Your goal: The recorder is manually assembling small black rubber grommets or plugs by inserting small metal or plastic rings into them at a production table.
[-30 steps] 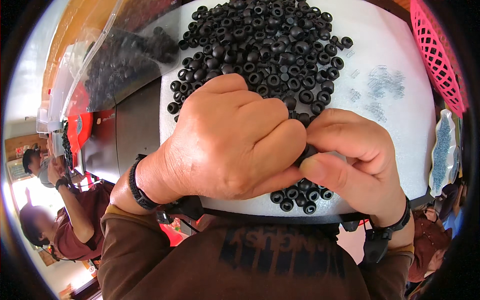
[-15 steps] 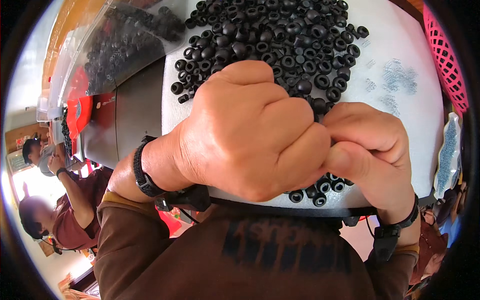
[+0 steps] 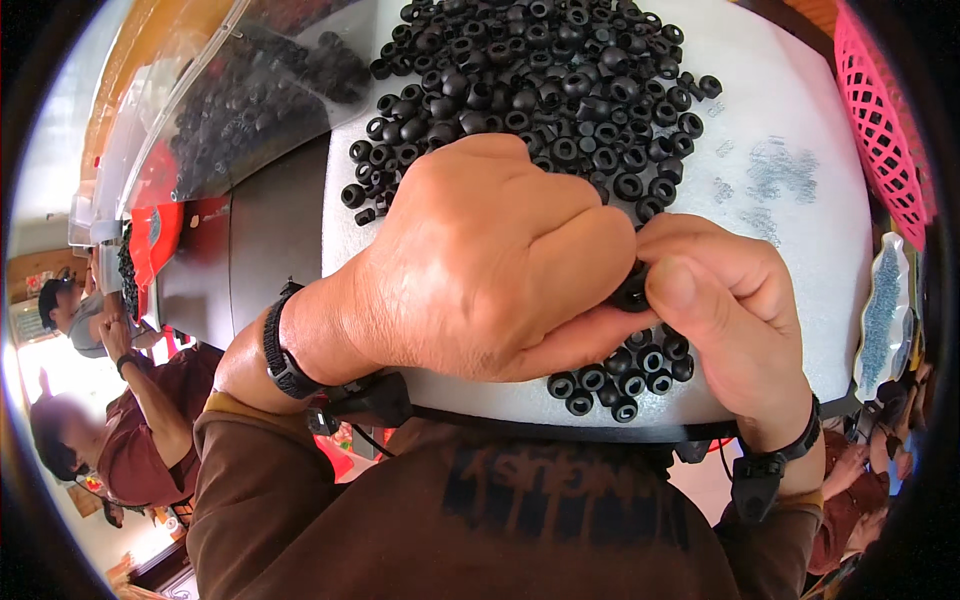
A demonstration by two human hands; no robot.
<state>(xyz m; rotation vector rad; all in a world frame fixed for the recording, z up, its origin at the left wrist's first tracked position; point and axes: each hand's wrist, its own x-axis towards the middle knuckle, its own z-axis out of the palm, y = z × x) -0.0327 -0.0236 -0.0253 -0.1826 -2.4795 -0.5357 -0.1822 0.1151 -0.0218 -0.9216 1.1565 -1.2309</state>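
Observation:
Both my hands meet over the near middle of a white foam-topped table point(image 3: 810, 330). Between them sits a round black cord lock point(image 3: 632, 290), partly covered by fingers. My left hand point(image 3: 490, 260), back up, is closed with its fingers curled under and its thumb along the cord lock's near side. Thumb and forefinger of my right hand point(image 3: 725, 300) pinch the same piece from the right. Just below the hands lies a small group of black cord locks point(image 3: 630, 382), holes showing. A large heap of loose black cord lock parts point(image 3: 560, 80) spreads beyond my hands.
Small metal springs point(image 3: 780, 172) lie scattered on the right. A pink mesh basket point(image 3: 880, 120) and a scalloped white dish of springs point(image 3: 882, 310) stand at the right edge. At left are a clear bin of black parts point(image 3: 250, 110) and a red tray point(image 3: 155, 245). Other people sit farther left.
My hands have parted slightly, and the black cord lock between them now shows. My left thumb is now stretched along its near side; the right hand has shifted a little left.

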